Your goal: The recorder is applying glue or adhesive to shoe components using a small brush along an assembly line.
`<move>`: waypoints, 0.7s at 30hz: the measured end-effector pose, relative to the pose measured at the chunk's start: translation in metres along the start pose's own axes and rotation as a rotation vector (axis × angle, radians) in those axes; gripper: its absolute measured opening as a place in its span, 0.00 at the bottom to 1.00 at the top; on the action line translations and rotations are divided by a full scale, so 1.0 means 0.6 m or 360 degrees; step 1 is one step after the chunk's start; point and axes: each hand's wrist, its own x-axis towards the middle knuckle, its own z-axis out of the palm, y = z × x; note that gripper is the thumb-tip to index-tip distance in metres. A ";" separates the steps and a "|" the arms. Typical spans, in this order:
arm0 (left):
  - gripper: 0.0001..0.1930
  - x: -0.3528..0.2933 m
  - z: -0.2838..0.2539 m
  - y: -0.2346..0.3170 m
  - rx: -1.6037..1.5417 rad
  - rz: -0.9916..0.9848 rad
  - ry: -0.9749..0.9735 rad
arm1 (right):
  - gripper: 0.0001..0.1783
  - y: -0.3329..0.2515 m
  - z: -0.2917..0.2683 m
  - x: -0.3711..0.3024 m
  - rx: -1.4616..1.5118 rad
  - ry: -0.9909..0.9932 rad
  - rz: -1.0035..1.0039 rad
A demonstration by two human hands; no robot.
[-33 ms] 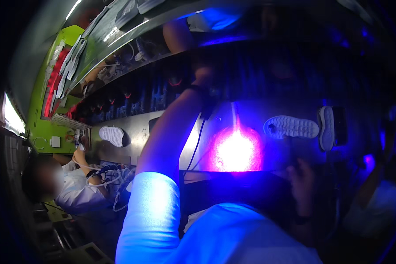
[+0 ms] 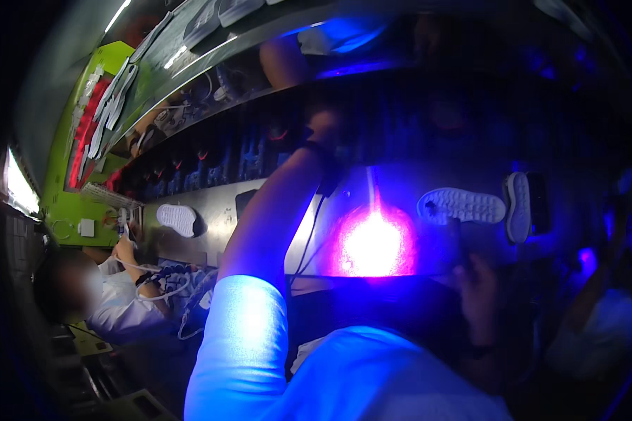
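My left arm stretches forward over the bench to a dark row of equipment (image 2: 225, 161). My left hand (image 2: 323, 125) is there in deep shadow, its fingers hidden. My right hand (image 2: 477, 288) is by the near bench edge, dim, with its fingers bent round what looks like a dark upright shape (image 2: 457, 238) that I cannot make out. Just beyond it lies a white shoe sole (image 2: 463, 205), tread side up, with a dark spot at its left end. Another white sole (image 2: 518, 208) stands on its side to the right, against a dark block (image 2: 538, 203).
A dazzling pink-white glow (image 2: 373, 245) lights the metal bench (image 2: 218, 203) between my arms. A third white sole (image 2: 178, 219) lies left. A dark cable (image 2: 309, 242) runs beside my forearm. At far left, a co-worker (image 2: 130, 298) handles white tubing near a green panel (image 2: 60, 203).
The view has shifted slightly, so the soles sit a little further left and lower. Both hands stay in nearly the same places.
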 end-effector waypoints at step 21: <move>0.20 -0.146 0.035 0.149 -0.2329 0.0345 -0.0915 | 0.26 0.012 -0.062 -0.102 0.0204 0.0235 0.0249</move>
